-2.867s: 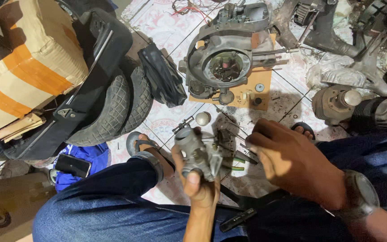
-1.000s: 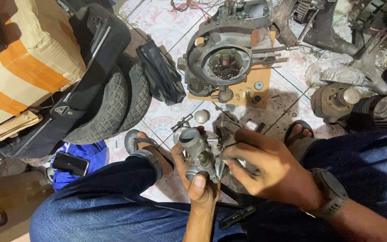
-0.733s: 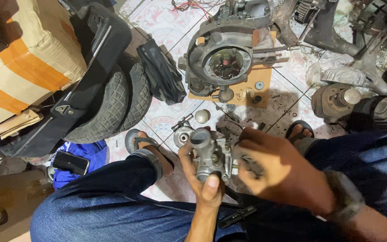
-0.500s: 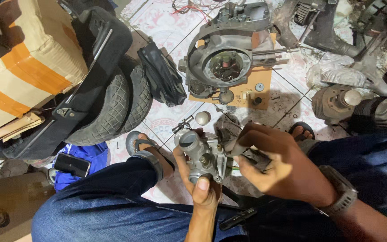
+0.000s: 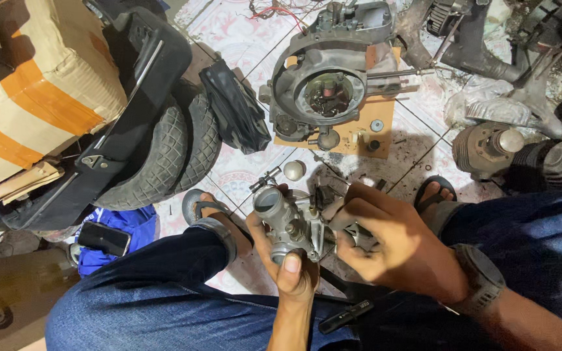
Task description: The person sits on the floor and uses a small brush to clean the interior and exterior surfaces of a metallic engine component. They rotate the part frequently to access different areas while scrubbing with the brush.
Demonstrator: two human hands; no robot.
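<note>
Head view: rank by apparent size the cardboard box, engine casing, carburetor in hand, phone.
1. cardboard box, cut off by the frame edge
2. engine casing
3. carburetor, held by the left hand; nearer the camera, so it looks bigger than it is
4. phone

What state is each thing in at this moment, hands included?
Left hand: gripping the carburetor from below.
Right hand: closed on a small dark part beside the carburetor.
Carburetor: off the engine, held above the floor, round bore open.
Engine case: opened, on cardboard, inner parts exposed.
Tyres: lying stacked on the floor.
Cardboard box: taped shut.
Phone: screen dark, on blue cloth.
</note>
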